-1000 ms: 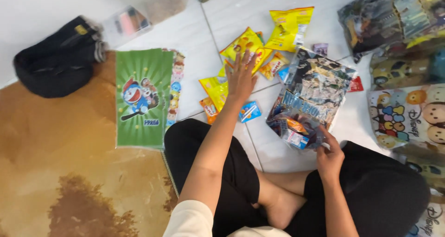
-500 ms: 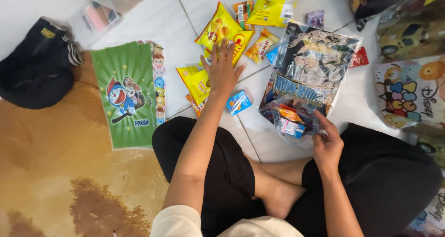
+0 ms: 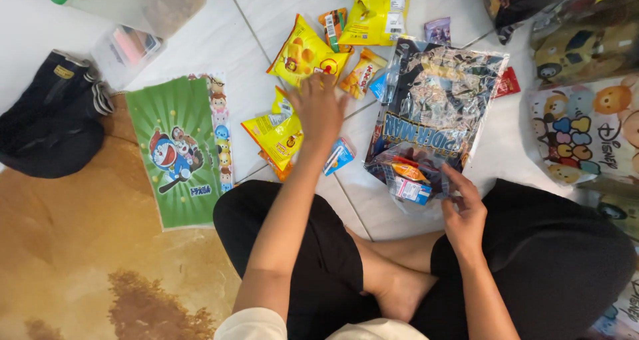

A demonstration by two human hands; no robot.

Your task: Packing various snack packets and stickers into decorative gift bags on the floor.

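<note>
Snack packets (image 3: 293, 94) beside green bag (image 3: 174, 150).

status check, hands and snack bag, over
Left hand open, flat over yellow snack packets. Right hand pinching mouth of clear printed bag, snacks inside. Nothing in the way.

Left hand (image 3: 318, 110) slid back — fingers now curling over the snacks

Head camera looking steeply down
</note>
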